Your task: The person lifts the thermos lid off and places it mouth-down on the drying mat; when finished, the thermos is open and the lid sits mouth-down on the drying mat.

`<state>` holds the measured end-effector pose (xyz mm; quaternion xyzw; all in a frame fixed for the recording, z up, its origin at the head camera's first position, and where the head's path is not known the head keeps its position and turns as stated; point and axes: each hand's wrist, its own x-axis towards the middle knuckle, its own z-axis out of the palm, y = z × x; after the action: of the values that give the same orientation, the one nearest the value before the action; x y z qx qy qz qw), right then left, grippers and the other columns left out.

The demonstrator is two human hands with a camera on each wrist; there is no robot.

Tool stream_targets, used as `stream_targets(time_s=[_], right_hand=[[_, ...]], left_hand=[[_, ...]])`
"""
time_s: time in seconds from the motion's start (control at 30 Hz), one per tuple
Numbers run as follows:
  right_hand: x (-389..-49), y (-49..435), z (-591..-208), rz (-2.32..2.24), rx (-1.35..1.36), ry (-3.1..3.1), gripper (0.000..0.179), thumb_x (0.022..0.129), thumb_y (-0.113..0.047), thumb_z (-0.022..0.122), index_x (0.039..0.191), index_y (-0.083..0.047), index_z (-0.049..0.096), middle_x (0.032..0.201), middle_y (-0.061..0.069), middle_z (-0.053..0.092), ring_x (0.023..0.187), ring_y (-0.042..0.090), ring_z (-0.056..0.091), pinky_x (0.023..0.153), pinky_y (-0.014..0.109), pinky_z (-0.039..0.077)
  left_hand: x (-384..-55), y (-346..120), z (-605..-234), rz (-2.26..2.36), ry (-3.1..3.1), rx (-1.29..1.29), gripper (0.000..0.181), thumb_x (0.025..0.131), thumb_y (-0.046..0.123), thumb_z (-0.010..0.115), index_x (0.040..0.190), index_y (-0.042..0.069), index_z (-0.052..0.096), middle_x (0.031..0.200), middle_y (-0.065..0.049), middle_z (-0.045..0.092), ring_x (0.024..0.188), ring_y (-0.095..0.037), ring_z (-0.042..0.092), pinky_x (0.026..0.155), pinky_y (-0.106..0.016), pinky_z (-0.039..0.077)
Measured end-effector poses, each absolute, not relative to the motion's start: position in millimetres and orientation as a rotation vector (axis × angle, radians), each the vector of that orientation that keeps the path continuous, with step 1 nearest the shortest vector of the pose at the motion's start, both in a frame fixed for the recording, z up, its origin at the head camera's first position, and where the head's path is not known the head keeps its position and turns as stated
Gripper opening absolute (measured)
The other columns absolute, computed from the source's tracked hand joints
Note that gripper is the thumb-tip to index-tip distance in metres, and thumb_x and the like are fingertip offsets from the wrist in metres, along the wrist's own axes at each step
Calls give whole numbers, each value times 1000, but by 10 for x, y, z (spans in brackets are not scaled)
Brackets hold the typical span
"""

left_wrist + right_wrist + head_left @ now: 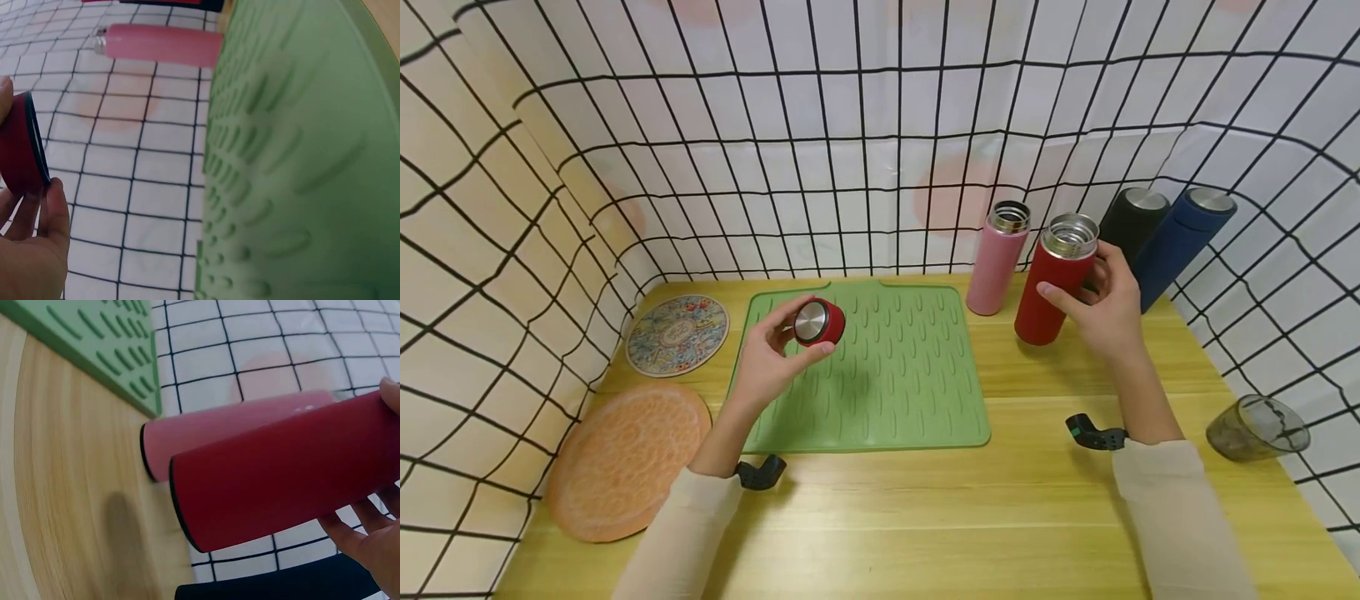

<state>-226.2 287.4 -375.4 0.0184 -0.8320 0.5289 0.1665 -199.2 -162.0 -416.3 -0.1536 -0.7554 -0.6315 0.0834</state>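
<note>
Cream sleeves nearest. Left hand, fingers curled, pinches red lid: steel top, black rim, held above green mat. Right hand, thumb and fingers spread wide, grips red bottle: matte body, steel neck showing, just right of pink bottle.

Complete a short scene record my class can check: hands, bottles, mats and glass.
left hand: holds a red lid above the green mat
right hand: grips the red bottle, mouth uncovered
pink bottle: standing, lid off, left of the red bottle
closed bottles: black bottle, blue bottle
round mats: patterned mat, orange mat, both left of the green mat
glass: far right
</note>
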Motion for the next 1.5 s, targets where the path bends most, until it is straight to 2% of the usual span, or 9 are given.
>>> stream_targets(time_s=[0.17,0.3,0.4,0.5,0.63,0.83,1.03,1.27,1.5], right_hand=[[-2412,2967,-3799,1511,-48,-2360,75,92,-32,79,154,-33,37,154,2,53,139,23,52,116,49,45],[-2541,3007,-3839,1500,-87,-2339,75,91,-35,80,153,-32,37,152,4,54,136,19,54,115,48,47],[-2620,3029,-3859,1480,-109,-2326,75,91,-38,80,152,-33,38,152,5,55,135,19,55,115,44,47],[-2677,3054,-3876,1458,-132,-2317,75,90,-40,80,152,-32,38,151,5,55,136,20,55,116,43,46],[-2756,3072,-3915,1446,-148,-2309,75,90,-39,80,152,-31,38,152,5,55,137,22,54,116,45,46],[-2857,3047,-3964,1446,-149,-2291,76,91,-35,79,153,-26,36,154,7,53,140,23,53,117,46,45],[-2951,3024,-4019,1454,-143,-2277,77,91,-35,80,153,-25,36,155,5,52,142,22,52,118,45,43],[-3031,2998,-4017,1476,-168,-2282,80,91,-39,79,155,-25,34,157,5,51,143,22,51,119,42,43],[-3070,2992,-4035,1499,-196,-2285,81,91,-41,79,155,-26,33,157,5,51,143,23,51,119,43,43]], left_hand=[[-2043,-1715,-4261,-1851,-2305,-396,69,83,14,88,145,15,58,135,-6,63,120,-16,60,100,-21,50],[-2066,-1795,-4336,-1833,-2371,-320,69,83,17,88,145,20,57,135,-6,62,119,-17,60,92,-29,51],[-2086,-1836,-4393,-1839,-2425,-272,71,83,18,88,146,19,56,139,-5,61,123,-19,60,94,-34,51],[-2105,-1850,-4445,-1840,-2466,-254,73,84,16,88,149,16,54,143,-6,58,130,-22,58,107,-35,50],[-2116,-1853,-4490,-1827,-2490,-258,74,85,12,85,151,13,51,147,-11,55,134,-27,56,113,-36,48],[-2112,-1841,-4507,-1690,-2580,-242,75,86,8,83,153,8,48,148,-17,53,133,-33,57,110,-45,51],[-2100,-1804,-4556,-1551,-2699,-270,78,90,12,81,157,6,42,153,-22,49,134,-39,58,106,-47,54],[-2106,-1740,-4611,-1386,-2746,-354,78,91,12,79,156,-2,39,154,-26,47,134,-41,56,108,-52,51],[-2061,-1706,-4600,-1238,-2852,-342,78,92,19,78,157,-1,39,150,-27,51,135,-44,53,109,-58,47]])
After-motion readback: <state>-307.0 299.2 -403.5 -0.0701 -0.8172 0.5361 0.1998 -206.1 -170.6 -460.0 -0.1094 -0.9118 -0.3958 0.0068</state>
